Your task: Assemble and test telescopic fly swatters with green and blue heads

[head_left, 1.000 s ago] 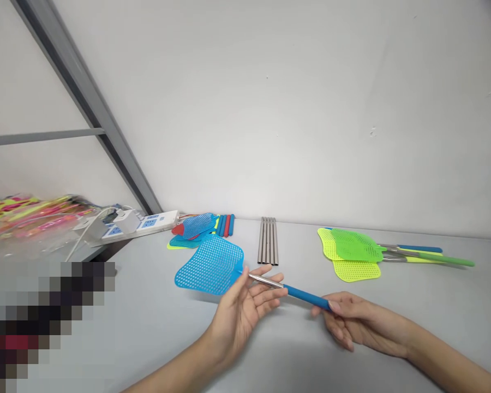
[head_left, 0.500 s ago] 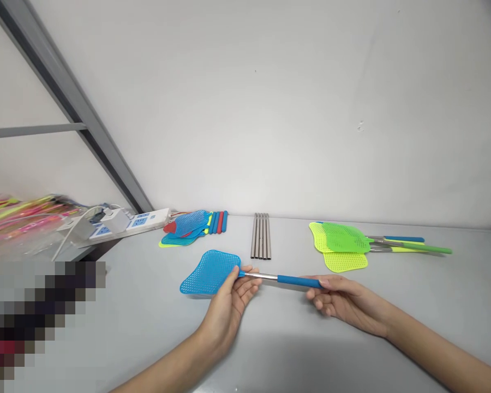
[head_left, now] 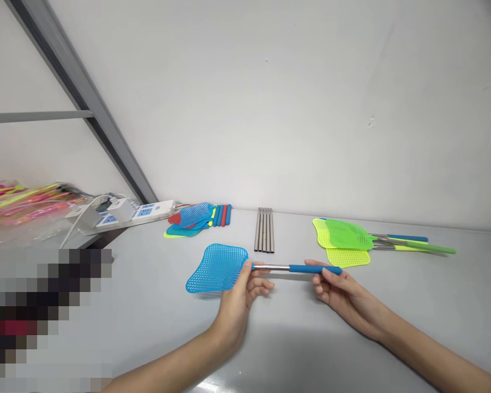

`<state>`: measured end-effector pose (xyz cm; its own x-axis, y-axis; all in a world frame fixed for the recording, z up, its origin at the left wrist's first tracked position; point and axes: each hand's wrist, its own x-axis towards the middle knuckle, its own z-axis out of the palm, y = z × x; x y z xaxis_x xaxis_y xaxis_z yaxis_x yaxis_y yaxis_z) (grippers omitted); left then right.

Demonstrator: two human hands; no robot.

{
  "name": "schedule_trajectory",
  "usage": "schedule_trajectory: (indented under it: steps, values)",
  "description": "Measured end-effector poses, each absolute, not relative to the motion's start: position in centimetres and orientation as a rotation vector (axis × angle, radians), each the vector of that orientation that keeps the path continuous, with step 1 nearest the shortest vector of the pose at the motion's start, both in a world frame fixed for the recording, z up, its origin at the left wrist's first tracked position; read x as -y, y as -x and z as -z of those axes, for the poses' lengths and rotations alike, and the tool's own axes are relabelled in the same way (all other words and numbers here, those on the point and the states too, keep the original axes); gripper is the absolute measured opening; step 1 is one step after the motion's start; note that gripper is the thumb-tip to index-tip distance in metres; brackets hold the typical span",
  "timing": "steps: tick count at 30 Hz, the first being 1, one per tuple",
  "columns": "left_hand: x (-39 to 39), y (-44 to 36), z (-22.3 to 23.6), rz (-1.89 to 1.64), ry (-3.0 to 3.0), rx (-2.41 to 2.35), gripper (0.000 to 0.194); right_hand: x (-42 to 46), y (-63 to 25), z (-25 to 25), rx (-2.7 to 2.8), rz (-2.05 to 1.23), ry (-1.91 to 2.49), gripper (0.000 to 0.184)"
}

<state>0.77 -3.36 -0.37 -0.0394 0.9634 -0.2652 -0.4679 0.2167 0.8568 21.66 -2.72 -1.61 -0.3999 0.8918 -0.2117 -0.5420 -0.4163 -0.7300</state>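
Observation:
I hold a blue fly swatter (head_left: 217, 267) level above the grey table (head_left: 155, 311), its mesh head pointing left. My left hand (head_left: 239, 297) pinches it where the mesh head meets the thin metal rod. My right hand (head_left: 343, 295) grips the blue handle sleeve at the right end. Between the two hands a short stretch of bare metal rod shows.
Several metal rods (head_left: 264, 237) lie side by side just behind the swatter. Finished green and yellow swatters (head_left: 347, 243) lie at the right. A stack of coloured mesh heads and handle sleeves (head_left: 198, 217) sits at the back left, beside a white power strip (head_left: 125, 212). Bagged coloured items (head_left: 24, 204) lie far left.
The swatter has swung from a slant to level. My left hand has slid along the rod to the head's base and closed on it. My right hand has come up with the handle.

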Motion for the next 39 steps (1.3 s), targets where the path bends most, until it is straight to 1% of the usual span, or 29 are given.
schedule_trajectory:
  steps: [4,7,9,14,18,22,27,34,39]
  values:
    - [3.8,-1.5,0.4,-1.23,-0.853,-1.053,0.034,3.2,-20.6,1.7,0.712,-1.944,0.743,0.025]
    - [4.3,-1.8,0.1,-1.174,-1.019,-1.127,0.04,3.7,-19.4,1.3,0.785,-1.951,0.696,0.02]
    - [4.6,-1.9,0.0,-1.161,-1.074,-1.162,0.038,3.8,-18.5,1.0,0.887,-1.953,0.659,0.015]
    - [5.1,-1.8,0.6,-1.107,-1.214,-1.15,0.038,3.4,-16.8,0.8,1.027,-1.989,0.676,0.028]
    - [5.2,-1.7,0.9,-1.079,-1.283,-1.172,0.045,3.0,-15.8,0.9,0.992,-2.015,0.658,0.029]
    - [5.2,-1.9,0.8,-1.042,-1.286,-1.209,0.047,2.8,-14.8,0.9,0.931,-2.048,0.559,0.028]
    - [5.1,-2.1,1.0,-1.01,-1.301,-1.257,0.046,2.8,-14.3,1.0,0.832,-2.045,0.468,0.026]
    - [5.2,-1.9,1.4,-0.858,-1.37,-1.303,0.048,2.5,-14.5,1.2,0.812,-2.111,0.441,0.036]
    - [5.1,-1.7,1.0,-0.888,-1.405,-1.266,0.043,2.8,-14.4,1.3,0.828,-2.046,0.48,0.035]
